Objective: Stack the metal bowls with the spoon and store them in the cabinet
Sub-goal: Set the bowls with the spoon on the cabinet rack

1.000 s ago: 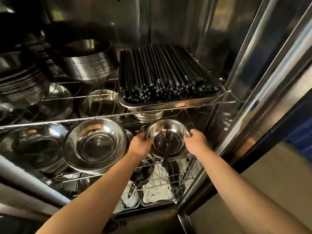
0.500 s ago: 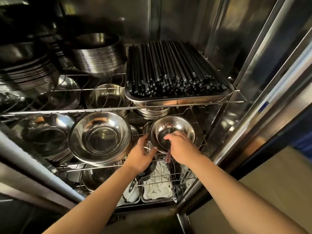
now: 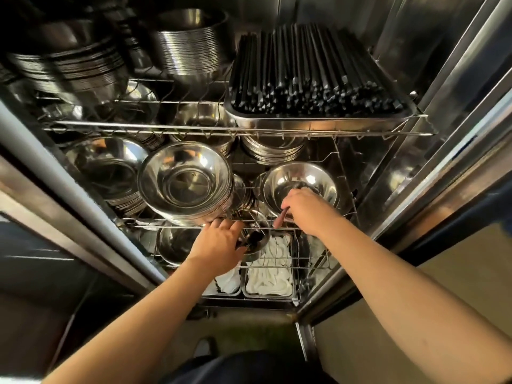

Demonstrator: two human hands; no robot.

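The left hand has left the bowl's rim and dropped to the lower rack, fingers loosely spread near a small dark-filled steel bowl. Farther in, the right hand has moved from the rim onto the reddish-brown spoon handle, pinching it. The shiny steel bowl stack now rests unsupported on the middle wire shelf, so storing looks nearly done.

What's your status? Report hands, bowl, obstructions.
Right hand shut on spoon at bowl. Left hand at wire shelf. Nothing blocking.
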